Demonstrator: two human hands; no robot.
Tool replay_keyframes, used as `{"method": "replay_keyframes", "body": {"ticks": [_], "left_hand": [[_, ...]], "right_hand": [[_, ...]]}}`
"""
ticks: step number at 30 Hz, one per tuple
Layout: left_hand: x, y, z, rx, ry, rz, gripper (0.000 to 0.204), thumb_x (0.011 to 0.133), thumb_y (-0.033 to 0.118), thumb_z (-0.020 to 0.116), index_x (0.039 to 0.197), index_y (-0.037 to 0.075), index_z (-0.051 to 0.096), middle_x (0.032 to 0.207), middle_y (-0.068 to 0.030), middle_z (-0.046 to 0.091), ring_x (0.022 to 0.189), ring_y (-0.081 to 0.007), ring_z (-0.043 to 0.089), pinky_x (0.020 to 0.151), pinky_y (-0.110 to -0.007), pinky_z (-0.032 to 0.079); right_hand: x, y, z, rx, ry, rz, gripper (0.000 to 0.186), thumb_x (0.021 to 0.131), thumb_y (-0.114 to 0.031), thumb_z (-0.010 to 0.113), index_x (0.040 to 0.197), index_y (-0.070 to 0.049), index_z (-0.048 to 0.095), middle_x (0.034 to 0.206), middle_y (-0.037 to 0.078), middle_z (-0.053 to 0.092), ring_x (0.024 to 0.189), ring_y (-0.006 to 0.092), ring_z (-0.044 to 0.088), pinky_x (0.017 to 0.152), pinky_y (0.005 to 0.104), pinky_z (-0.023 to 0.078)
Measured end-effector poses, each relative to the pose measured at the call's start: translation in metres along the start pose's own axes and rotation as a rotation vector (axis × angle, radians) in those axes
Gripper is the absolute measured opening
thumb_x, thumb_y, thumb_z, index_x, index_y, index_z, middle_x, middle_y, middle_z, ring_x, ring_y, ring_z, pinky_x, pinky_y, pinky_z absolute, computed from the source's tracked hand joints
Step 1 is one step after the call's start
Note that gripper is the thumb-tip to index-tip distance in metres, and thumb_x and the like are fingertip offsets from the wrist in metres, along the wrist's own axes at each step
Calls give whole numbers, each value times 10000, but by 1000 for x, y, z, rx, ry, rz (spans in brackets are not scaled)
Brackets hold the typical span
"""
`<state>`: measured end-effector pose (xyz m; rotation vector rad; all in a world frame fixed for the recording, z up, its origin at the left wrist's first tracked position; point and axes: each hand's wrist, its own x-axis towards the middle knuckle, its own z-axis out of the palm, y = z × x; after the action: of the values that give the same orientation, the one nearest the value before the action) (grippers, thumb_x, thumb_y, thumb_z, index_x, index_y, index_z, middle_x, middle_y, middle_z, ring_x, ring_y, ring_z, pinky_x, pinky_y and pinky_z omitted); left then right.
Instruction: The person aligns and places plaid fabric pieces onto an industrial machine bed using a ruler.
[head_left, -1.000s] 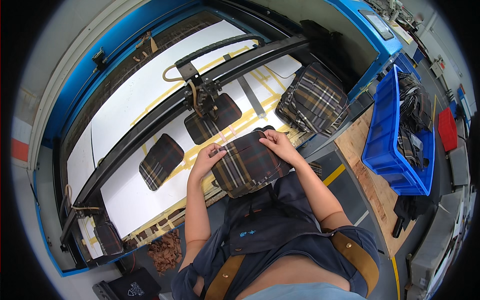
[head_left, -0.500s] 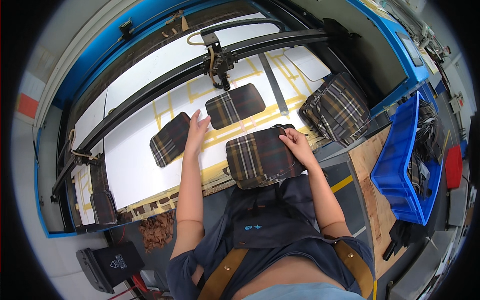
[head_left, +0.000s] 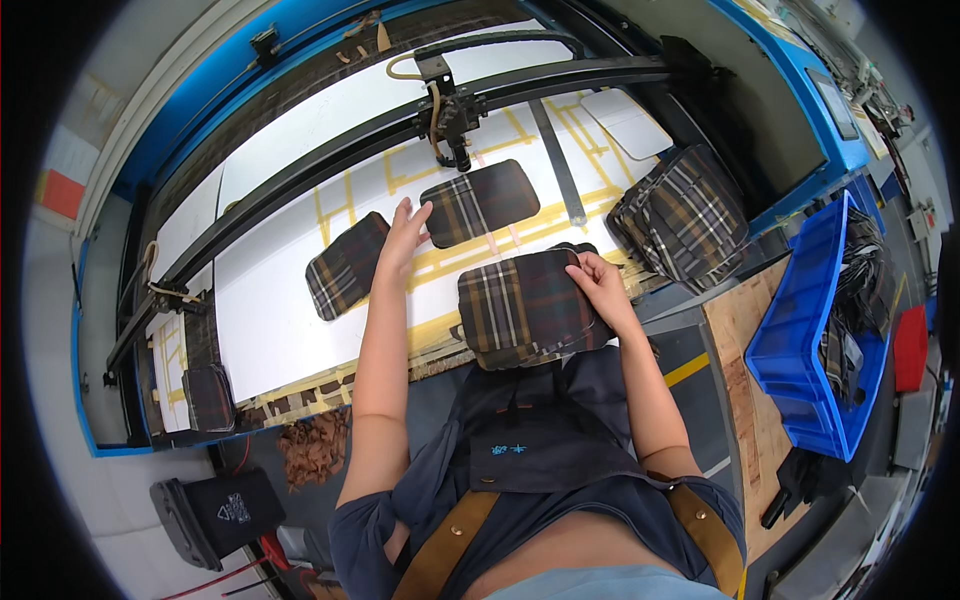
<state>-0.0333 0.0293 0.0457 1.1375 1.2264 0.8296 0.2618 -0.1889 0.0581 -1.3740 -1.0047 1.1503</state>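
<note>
Far left: we see a small dark plaid piece lying at the left end of the white cutting bed, well apart from both hands.
Floor, lower left: a heap of brown scraps and a black case sit below the bed's edge.
Left plaid piece: a rounded plaid patch lies flat on the bed, just beside our left wrist.
Left hand: our left hand reaches out over the bed with the fingers spread and flat; the fingertips rest on or at the edge of the middle plaid patch. It grips nothing that we can make out.
Cutting head: the black head hangs from the dark rail just above the middle patch.
Stack: a pile of plaid pieces lies at the near edge of the bed, against our apron.
Right hand: our right hand lies on the right side of this stack, fingers curled over its upper edge; how firmly it pinches we cannot tell.
Right of the bed: a bigger plaid bundle sits at the bed's right end.
Far right: a blue crate with dark straps stands on a wooden table.
</note>
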Motion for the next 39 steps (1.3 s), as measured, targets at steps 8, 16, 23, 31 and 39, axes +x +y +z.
{"method": "replay_keyframes", "body": {"ticks": [8, 16, 23, 31, 39], "left_hand": [[11, -12, 6, 190, -97, 72, 299, 954, 290, 665, 913, 2, 597, 627, 6, 567, 438, -151, 484, 444, -312, 407], [-47, 16, -29, 616, 306, 490, 295, 948, 263, 648, 920, -22, 574, 686, -201, 572, 608, -291, 557, 609, -419, 448], [-105, 3, -160, 69, 422, 163, 239, 1017, 261, 580, 1127, 61, 652, 857, 28, 691, 639, -33, 558, 532, -209, 430], [-94, -38, -185, 744, 563, 45, 405, 928, 275, 695, 1199, -14, 612, 874, -101, 640, 837, -224, 616, 768, -368, 498], [-86, -13, -75, 271, 5, 426, 570, 1060, 491, 379, 1338, 19, 537, 1108, -80, 693, 1038, -183, 637, 893, -353, 495]], "right_hand": [[3, 3, 5, -33, -4, -9, 88, 981, -90, 623, 970, -3, 619, 762, -64, 597, 691, -13, 494, 599, 174, 394], [-1, 1, 6, -22, 11, -53, 79, 987, -67, 607, 992, 11, 621, 803, -45, 621, 722, -2, 527, 639, 175, 417], [-2, -14, 11, -106, -5, -55, 93, 989, -72, 605, 946, 10, 606, 750, -63, 557, 682, -5, 465, 602, 183, 378], [1, -10, -12, -466, -22, -65, 148, 904, -88, 690, 888, 18, 589, 640, 33, 483, 593, 109, 405, 569, 279, 381], [64, -40, 21, -493, 52, -295, 169, 905, -100, 693, 857, 19, 583, 635, 76, 528, 587, 128, 455, 566, 300, 407]]}}
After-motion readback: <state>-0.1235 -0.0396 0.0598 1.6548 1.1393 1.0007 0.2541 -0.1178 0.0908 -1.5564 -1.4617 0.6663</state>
